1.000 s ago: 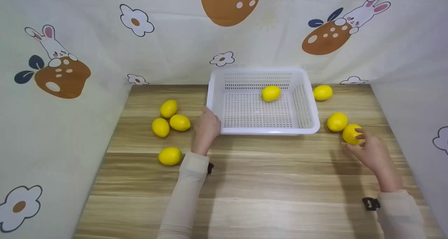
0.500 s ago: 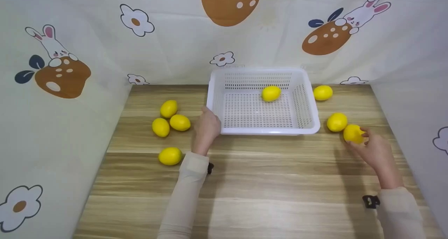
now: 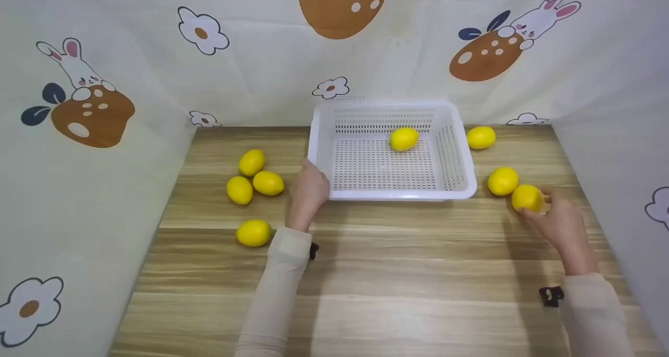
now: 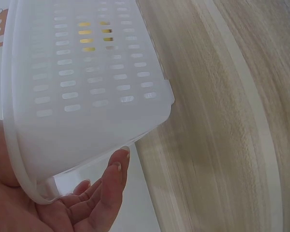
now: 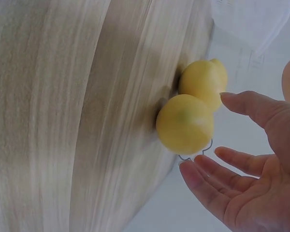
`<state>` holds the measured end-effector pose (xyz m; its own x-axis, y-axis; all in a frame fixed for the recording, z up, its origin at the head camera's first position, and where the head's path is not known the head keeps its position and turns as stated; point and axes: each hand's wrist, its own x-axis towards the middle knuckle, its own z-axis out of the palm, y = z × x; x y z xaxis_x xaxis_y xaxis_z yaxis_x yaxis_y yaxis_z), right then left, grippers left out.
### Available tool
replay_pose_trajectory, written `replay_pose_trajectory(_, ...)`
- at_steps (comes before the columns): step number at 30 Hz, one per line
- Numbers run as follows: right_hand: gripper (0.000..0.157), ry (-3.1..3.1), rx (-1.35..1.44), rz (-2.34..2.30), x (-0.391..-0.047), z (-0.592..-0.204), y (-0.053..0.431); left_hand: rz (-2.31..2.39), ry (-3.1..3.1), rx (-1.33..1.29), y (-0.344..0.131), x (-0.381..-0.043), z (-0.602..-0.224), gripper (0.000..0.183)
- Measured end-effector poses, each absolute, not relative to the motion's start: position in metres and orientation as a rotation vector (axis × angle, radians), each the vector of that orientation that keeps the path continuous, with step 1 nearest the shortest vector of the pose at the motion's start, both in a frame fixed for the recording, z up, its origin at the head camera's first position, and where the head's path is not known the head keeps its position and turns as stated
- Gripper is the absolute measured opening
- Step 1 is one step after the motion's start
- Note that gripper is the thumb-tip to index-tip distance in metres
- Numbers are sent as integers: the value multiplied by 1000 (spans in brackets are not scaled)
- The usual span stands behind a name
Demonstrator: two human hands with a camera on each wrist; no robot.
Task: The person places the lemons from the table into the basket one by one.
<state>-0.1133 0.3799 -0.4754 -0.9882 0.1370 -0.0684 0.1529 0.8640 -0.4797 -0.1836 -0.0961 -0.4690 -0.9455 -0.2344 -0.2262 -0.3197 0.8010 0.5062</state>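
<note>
A white plastic basket stands at the back of the table with one lemon in it. My left hand grips its front left corner; in the left wrist view the rim sits between thumb and fingers. At the right, my right hand is spread beside a lemon, thumb on its near side and fingers on its right. In the right wrist view that lemon lies just beyond the parted fingertips, against a second lemon.
A lemon lies by the basket's right wall. Several others, such as the front one, lie left of my left hand. A printed cloth encloses the wooden table at the back and sides.
My right hand has shifted slightly round the near right lemon, its fingers moving from over the top toward the lemon's right side. My left hand and the basket have stayed put.
</note>
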Motion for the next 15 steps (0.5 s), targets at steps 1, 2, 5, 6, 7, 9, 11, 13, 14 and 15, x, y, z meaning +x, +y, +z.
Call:
replay_pose_trajectory(1,74,2997,239,-777,-114,-476,380,838,2836,-437,-96,-184,-469,53)
replay_pose_trajectory(2,74,2991,246,-778,-115,-477,381,834,2838,-434,-96,-184,-469,54)
replay_pose_trajectory(5,77,2980,255,-768,-117,-479,382,833,2839,-432,-96,-184,-469,54)
replay_pose_trajectory(6,77,2975,259,-763,-118,-480,382,831,2842,-433,-96,-184,-469,54)
replay_pose_trajectory(7,78,2973,259,-761,-119,-481,383,830,2842,-434,-96,-183,-469,54)
replay_pose_trajectory(9,79,2967,260,-758,-121,-482,383,830,2842,-436,-96,-183,-469,53)
replay_pose_trajectory(11,81,2957,262,-760,-122,-483,383,828,2846,-437,-97,-183,-469,52)
replay_pose_trajectory(13,82,2944,267,-769,-123,-484,382,831,2847,-434,-97,-183,-470,52)
replay_pose_trajectory(14,83,2934,272,-775,-124,-484,382,834,2849,-430,-97,-183,-470,52)
replay_pose_trajectory(15,83,2931,276,-779,-124,-484,382,836,2852,-428,-97,-183,-470,52)
